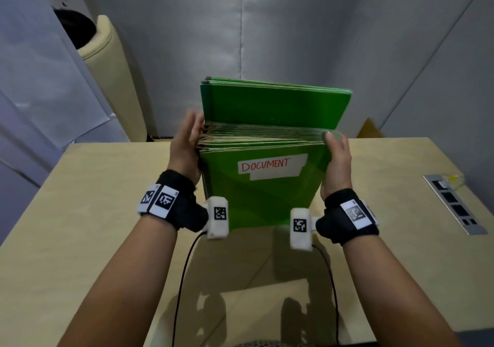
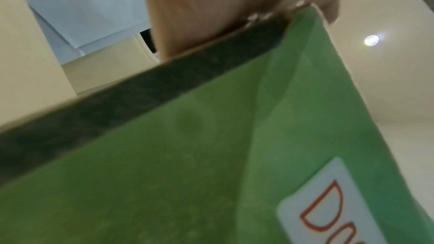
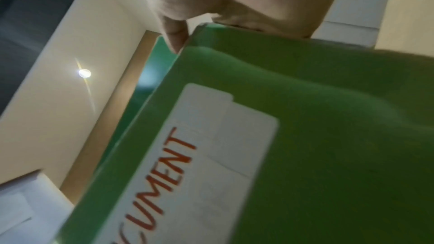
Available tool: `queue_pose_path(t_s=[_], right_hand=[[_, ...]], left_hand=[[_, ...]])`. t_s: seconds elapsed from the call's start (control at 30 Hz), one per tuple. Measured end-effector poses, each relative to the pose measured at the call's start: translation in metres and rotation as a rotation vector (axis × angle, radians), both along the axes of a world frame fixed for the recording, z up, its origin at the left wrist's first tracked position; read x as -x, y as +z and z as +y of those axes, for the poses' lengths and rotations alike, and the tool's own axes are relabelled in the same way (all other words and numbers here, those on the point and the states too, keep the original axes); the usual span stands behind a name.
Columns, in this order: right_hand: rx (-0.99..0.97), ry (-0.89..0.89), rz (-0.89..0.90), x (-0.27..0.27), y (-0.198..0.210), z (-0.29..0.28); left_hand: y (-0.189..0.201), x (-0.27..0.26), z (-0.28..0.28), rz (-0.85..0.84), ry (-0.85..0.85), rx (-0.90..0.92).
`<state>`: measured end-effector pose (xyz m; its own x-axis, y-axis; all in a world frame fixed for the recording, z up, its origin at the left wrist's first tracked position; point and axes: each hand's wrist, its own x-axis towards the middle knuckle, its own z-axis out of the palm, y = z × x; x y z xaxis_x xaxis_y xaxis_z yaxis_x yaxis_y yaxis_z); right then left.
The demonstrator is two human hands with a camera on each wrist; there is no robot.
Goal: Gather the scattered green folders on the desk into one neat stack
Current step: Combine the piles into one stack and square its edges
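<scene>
Both hands are on the pile: our left hand [image 1: 187,143] lies flat, fingers straight, against the left edge of the green folders [image 1: 263,194], while our right hand [image 1: 337,159] holds the right edge with its fingers curled over the top corner. The folders stand upright on their lower edges, above the middle of the desk [image 1: 88,213], with the front one facing us and showing a white label [image 1: 272,169] that reads DOCUMENT. Whether the lower edges touch the desk or hang just over it we cannot tell. Behind the front folders a further group rises higher, so the top edges are not level.

We judge the gathering done: no green folder lies loose anywhere on the desk around the pile. What is left, we think, is the squaring. The taller group at the back must settle level with the front ones, the side edges must line up between our palms, and then the pile should be laid flat on the desk. To the right of the pile, a metal socket strip [image 1: 454,205] is set into the desk.
</scene>
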<state>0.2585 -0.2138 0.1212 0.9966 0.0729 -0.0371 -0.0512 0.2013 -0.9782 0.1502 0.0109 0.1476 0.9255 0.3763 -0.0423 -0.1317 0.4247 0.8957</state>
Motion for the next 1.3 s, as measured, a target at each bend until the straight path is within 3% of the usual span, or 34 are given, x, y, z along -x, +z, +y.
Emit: queue_pose_path(t_s=[0.07,0.17,0.3,0.43,0.63,0.77,0.87,1.07,1.3], right_hand=[[0.015,0.074,0.007,0.006,-0.009,-0.009],[0.177,0.215,-0.058,0.006,-0.026,-0.023],[0.468,0.336,0.011,0.001,-0.052,-0.028],[0.638,0.319,0.095,0.001,-0.079,-0.023],[0.73,0.285,0.043,-0.005,-0.117,-0.021],[0.78,0.244,-0.038,-0.016,-0.125,-0.016],[0.726,0.204,0.006,-0.024,-0.125,-0.021],[0.612,0.179,0.128,-0.078,-0.094,-0.082],[0.823,0.133,0.322,-0.147,-0.11,-0.177]], left_hand=[[-0.011,0.004,0.004,-0.04,-0.011,-0.125],[-0.036,0.005,0.01,0.034,-0.037,-0.385],[-0.078,0.008,0.02,0.201,-0.224,-0.465],[-0.103,0.014,0.023,0.347,-0.33,-0.584],[-0.121,0.01,0.023,0.472,-0.248,-0.752],[-0.125,0.003,0.021,0.515,-0.094,-0.722],[-0.118,-0.008,0.016,0.531,-0.071,-0.722],[-0.101,-0.07,-0.04,0.55,-0.147,-0.687],[-0.137,-0.151,-0.134,0.79,-0.317,-0.551]])
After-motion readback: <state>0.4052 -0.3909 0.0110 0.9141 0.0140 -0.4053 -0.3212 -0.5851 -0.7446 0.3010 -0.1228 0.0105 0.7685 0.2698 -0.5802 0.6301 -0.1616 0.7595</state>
